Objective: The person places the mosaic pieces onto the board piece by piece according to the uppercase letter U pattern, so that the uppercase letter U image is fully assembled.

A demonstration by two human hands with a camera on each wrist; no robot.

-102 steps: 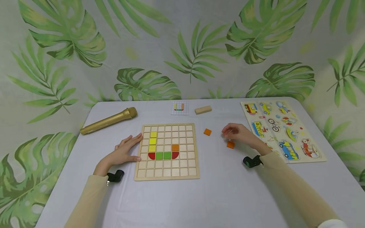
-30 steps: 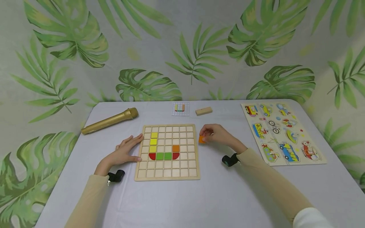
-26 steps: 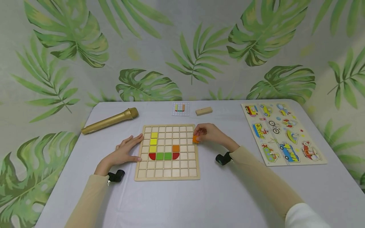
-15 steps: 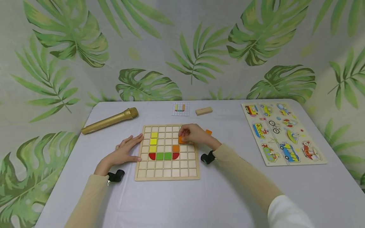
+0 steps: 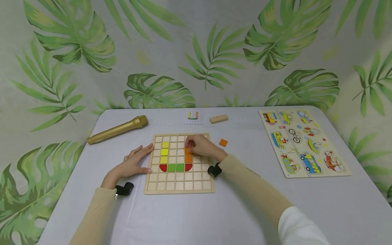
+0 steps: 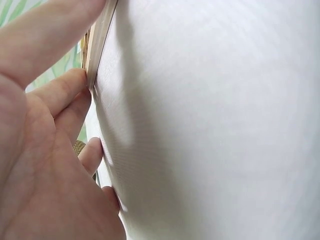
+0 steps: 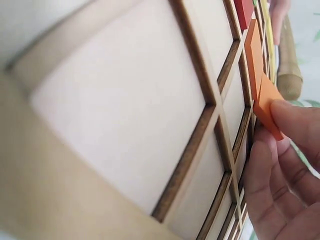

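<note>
My right hand [image 5: 200, 146] pinches an orange square tile [image 7: 270, 102] at the wooden grid board [image 5: 179, 190]. That tile tilts over the cell directly above another orange tile [image 5: 188, 159], which lies in the grid. Below sits a red quarter-round tile [image 5: 188, 167], joined by two green tiles [image 5: 176, 167] to a second red one [image 5: 163, 167]. Three yellow tiles [image 5: 164, 152] form a column on the left. With fingers spread, my left hand [image 5: 131, 165] rests against the board's left edge; in the left wrist view its fingertips touch the wooden rim [image 6: 100, 42].
A loose orange tile [image 5: 223, 142] lies right of the board. Behind are a pattern card [image 5: 194, 116] and a wooden block [image 5: 218, 119]. A gold microphone [image 5: 117, 129] lies at left, a picture puzzle board [image 5: 306, 143] at right.
My right hand has picked up an orange tile from the table on the right and carried it left onto the board. My left hand stays at the board's edge.
</note>
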